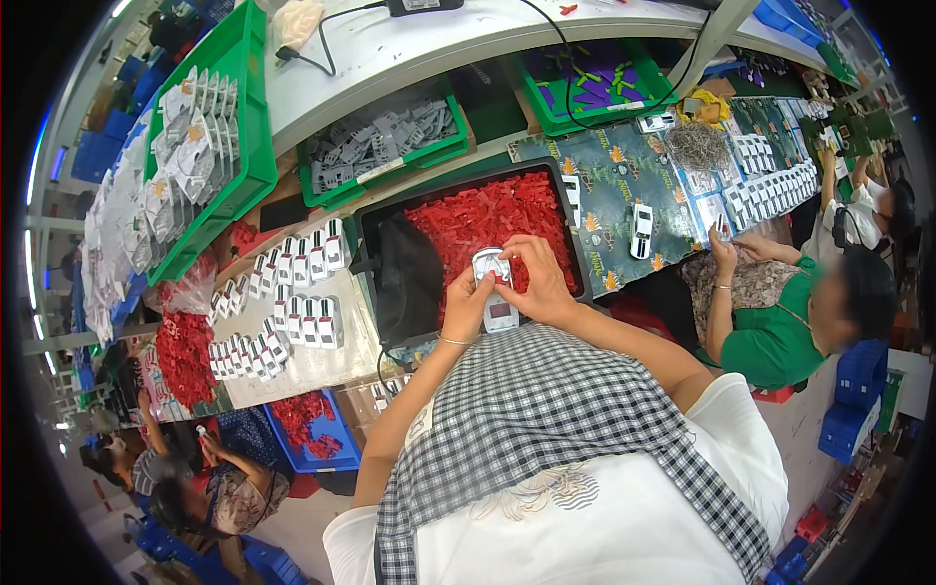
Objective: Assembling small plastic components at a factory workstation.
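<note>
Both my hands are together over a black tray heaped with small red plastic parts. Between them is a white toy car, its far end pointing away from me. My left hand grips its left side with thumb and fingers closed. My right hand bends over the car from the right, thumb and fingertips pressed on its upper surface. Whether a small part lies under those fingertips is hidden. A black cloth or bag covers the tray's left part.
White toy cars stand in rows to the left. Green bins hold grey parts and purple parts under a white shelf. Another white car lies right, near a co-worker in green. A blue tray sits lower left.
</note>
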`<state>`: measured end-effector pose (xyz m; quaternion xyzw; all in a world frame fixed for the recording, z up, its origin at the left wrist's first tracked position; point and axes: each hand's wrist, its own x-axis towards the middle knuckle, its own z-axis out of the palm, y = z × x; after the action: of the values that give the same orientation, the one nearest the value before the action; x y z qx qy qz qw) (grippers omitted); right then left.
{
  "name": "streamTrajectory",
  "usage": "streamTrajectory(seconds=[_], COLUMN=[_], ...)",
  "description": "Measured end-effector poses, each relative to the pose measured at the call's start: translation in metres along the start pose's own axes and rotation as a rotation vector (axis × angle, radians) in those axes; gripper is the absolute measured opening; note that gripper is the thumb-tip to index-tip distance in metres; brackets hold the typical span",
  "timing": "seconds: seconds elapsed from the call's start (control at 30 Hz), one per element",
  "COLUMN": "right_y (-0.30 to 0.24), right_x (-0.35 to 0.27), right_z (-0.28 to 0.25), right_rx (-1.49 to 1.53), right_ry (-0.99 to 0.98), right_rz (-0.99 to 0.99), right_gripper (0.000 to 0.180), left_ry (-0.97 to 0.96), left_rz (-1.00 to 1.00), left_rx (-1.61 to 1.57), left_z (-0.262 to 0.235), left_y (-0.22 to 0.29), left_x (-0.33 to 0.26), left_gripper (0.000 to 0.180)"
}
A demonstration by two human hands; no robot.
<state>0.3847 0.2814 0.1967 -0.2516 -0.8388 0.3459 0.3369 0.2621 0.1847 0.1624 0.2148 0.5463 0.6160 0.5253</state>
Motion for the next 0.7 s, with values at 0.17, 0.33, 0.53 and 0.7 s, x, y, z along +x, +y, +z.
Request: streamTrajectory(seconds=[0.17,0.33,0.53,0.7], right_y=[0.002,0.007,0.011,0.003], right_x=[-0.003,-0.004,-0.001,0.007], right_z=[0.003,0.009,0.014,0.014], right_rx=[0.320,0.343,0.392,0.464], right_ry=[-0.070,-0.147,-0.181,-0.267], right_rz=[0.310,0.376,0.366,0.478], right_gripper=[0.045,0.040,0.038,0.035], left_ry=[0.003,0.018,0.137,0.188], left_rz=[0.035,0.086,0.174,0.235], left_rx=[0.102,0.167,0.273,0.463], left_z=[0.000,-0.002,0.004,0.000], left_y=[0.003,0.001,0.010,0.012], left_x=[-0.006,-0.008,-0.012,-0.014], left_gripper=[0.021,0.020,0.015,0.014])
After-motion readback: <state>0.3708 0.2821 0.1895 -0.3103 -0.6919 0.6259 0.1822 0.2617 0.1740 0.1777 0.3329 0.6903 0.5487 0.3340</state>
